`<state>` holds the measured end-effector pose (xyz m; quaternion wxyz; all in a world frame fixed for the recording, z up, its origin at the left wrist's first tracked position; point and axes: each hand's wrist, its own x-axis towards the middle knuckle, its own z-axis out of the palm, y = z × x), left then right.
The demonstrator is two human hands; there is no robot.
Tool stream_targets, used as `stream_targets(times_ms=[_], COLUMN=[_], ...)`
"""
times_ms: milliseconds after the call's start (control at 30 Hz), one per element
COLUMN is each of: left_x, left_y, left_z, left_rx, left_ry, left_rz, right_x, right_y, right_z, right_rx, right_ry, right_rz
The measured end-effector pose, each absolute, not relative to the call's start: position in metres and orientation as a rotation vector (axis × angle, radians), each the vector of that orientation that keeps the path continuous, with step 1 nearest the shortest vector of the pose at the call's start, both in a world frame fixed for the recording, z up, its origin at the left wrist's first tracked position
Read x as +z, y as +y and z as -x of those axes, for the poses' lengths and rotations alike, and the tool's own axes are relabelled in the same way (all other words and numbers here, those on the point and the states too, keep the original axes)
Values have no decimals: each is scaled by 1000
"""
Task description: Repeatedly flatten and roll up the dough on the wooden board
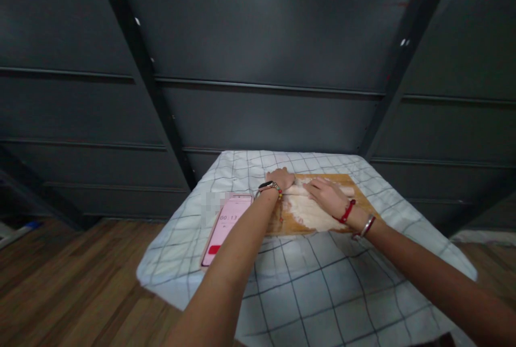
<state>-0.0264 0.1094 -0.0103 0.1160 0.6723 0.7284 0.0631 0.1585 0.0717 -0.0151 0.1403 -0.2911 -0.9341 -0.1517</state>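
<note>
A pale sheet of dough [312,212] lies on a wooden board [291,224] on a table with a white checked cloth [306,282]. My left hand [281,178] rests at the dough's far left edge, fingers curled over it. My right hand [327,195] lies flat on top of the dough with fingers stretched toward the left. Both wrists carry bracelets; the left also wears a watch.
A phone [226,227] with a pink timer screen lies on the cloth left of the board. A dark panelled wall [266,67] with slanted metal beams stands close behind the table. Wooden floor [72,282] shows at the left.
</note>
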Motion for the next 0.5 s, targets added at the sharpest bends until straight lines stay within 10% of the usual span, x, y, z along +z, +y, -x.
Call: stream_targets(times_ms=[500], left_x=[-11], left_y=[107], left_z=[24], left_rx=[180], left_ry=[2121], left_rz=[-1950], right_x=[-22], right_y=[65], right_z=[-156], right_rx=[-798], right_ry=[-2645], right_rz=[695])
